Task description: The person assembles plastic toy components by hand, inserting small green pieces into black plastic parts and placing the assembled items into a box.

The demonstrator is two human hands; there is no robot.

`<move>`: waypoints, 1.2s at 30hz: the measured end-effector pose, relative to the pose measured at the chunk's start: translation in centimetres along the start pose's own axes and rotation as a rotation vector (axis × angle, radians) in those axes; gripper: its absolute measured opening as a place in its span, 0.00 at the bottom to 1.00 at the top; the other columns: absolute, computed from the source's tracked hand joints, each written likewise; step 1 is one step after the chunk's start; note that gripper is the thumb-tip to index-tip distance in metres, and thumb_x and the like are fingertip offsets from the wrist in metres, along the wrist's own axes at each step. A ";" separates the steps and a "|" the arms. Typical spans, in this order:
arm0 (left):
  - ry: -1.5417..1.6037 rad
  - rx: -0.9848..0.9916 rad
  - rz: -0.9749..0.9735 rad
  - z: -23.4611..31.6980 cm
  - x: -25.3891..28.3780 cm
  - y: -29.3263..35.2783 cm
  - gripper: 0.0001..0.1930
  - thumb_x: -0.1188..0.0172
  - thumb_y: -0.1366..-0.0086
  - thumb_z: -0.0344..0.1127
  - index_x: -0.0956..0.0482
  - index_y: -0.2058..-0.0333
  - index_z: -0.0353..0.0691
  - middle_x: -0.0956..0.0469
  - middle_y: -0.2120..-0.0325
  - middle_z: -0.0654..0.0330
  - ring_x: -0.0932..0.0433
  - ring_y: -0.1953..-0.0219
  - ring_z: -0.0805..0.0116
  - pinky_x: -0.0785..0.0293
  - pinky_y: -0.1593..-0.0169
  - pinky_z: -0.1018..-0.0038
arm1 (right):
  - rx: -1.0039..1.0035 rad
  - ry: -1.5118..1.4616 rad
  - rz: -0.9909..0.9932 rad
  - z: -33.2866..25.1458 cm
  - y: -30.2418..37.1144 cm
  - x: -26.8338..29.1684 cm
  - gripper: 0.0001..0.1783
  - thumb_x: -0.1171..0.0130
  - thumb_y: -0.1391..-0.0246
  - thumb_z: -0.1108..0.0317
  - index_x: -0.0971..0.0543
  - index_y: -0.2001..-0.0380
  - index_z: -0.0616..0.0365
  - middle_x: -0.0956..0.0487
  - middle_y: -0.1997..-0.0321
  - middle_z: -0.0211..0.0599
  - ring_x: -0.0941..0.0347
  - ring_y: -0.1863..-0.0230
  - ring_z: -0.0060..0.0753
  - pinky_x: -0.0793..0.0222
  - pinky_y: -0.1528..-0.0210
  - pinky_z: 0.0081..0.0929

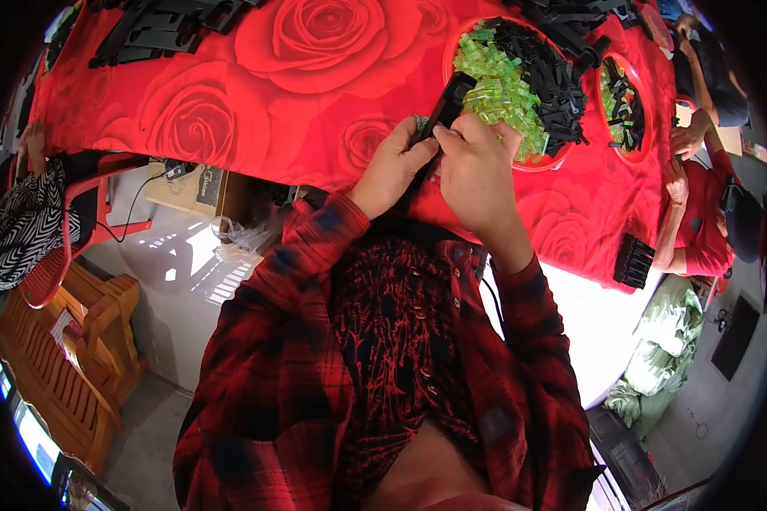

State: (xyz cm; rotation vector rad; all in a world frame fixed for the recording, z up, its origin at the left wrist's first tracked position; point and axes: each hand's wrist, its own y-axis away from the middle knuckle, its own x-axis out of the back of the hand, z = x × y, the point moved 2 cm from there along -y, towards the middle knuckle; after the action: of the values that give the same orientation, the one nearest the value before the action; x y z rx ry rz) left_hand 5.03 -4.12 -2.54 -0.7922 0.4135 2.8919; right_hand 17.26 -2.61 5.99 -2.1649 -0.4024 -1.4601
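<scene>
Both hands are together over the near edge of the red table, around a long, narrow black plastic part (pixel 448 104) held at a tilt. My left hand (pixel 394 170) is closed on its left side, thumb and fingers gripping the lower half. From the right, my right hand (pixel 477 175) is closed against the same part, its thumb pressed to the face and its other fingers curled. Whether a small piece sits under those fingertips is hidden. Just beyond the hands, a red round tray (pixel 544 167) bears translucent yellow-green pieces (pixel 498 89) and black plastic pieces (pixel 541 81).
A second red tray (pixel 643 140) with similar pieces stands at the right. Flat black parts (pixel 158 32) lie at the far left, and a black ridged stack (pixel 633 262) near the right edge. Co-workers' hands (pixel 677 179) are at right; a red chair (pixel 51 268) stands left.
</scene>
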 end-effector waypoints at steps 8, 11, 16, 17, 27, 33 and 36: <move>-0.234 -0.030 0.012 1.3 -0.3 0.8 0.08 0.50 0.26 0.35 0.32 0.57 0.35 0.27 0.70 0.64 0.26 0.70 0.76 0.29 0.68 0.77 | -0.117 -0.347 0.236 0.4 0.6 0.6 0.16 0.45 0.52 0.81 0.18 0.59 0.58 0.25 0.65 0.38 0.28 0.61 0.39 0.38 0.51 0.37; -0.285 0.000 0.018 1.8 -0.7 1.2 0.07 0.51 0.26 0.33 0.33 0.57 0.34 0.26 0.69 0.62 0.24 0.67 0.75 0.27 0.66 0.77 | -0.252 -0.517 0.360 1.3 0.9 0.8 0.20 0.46 0.50 0.83 0.20 0.53 0.59 0.25 0.62 0.41 0.28 0.61 0.37 0.31 0.57 0.31; -0.522 -0.225 -0.035 2.4 -1.3 1.5 0.07 0.52 0.26 0.31 0.33 0.57 0.33 0.25 0.68 0.58 0.23 0.65 0.73 0.25 0.62 0.74 | -0.354 -0.656 0.274 1.8 0.9 0.1 0.17 0.48 0.35 0.72 0.27 0.45 0.64 0.25 0.62 0.40 0.28 0.61 0.28 0.30 0.57 0.27; -0.523 -0.223 -0.036 2.6 -1.5 1.6 0.07 0.52 0.26 0.31 0.33 0.57 0.33 0.25 0.68 0.58 0.23 0.65 0.73 0.25 0.62 0.74 | -0.356 -0.656 0.274 1.7 0.9 0.2 0.17 0.48 0.35 0.72 0.27 0.45 0.64 0.25 0.62 0.40 0.28 0.61 0.28 0.30 0.57 0.27; -0.412 -0.143 -0.043 3.3 -2.0 1.8 0.07 0.47 0.29 0.29 0.32 0.59 0.30 0.25 0.70 0.55 0.22 0.67 0.69 0.26 0.63 0.70 | -0.448 -1.059 0.159 1.2 0.5 0.9 0.17 0.48 0.32 0.65 0.27 0.49 0.69 0.25 0.61 0.33 0.29 0.62 0.20 0.31 0.57 0.21; -0.563 -0.098 -0.067 4.5 -2.3 2.0 0.07 0.46 0.31 0.28 0.31 0.58 0.31 0.23 0.69 0.54 0.21 0.67 0.67 0.26 0.63 0.70 | -0.440 -0.928 0.169 1.7 0.9 0.8 0.15 0.48 0.32 0.64 0.26 0.53 0.68 0.29 0.64 0.33 0.32 0.63 0.22 0.33 0.59 0.22; -0.703 -0.105 -0.046 4.6 -2.3 2.1 0.08 0.47 0.32 0.26 0.30 0.56 0.31 0.22 0.67 0.54 0.19 0.65 0.65 0.25 0.61 0.70 | -0.457 -0.924 0.182 1.0 0.8 1.3 0.15 0.48 0.32 0.64 0.26 0.53 0.68 0.29 0.64 0.34 0.33 0.63 0.23 0.34 0.58 0.23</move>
State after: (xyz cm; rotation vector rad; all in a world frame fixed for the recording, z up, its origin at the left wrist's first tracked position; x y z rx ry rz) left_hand 4.36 -4.88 2.90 0.2270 0.1569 2.9107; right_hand 18.92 -2.77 6.68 -3.0691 -0.1582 -0.3856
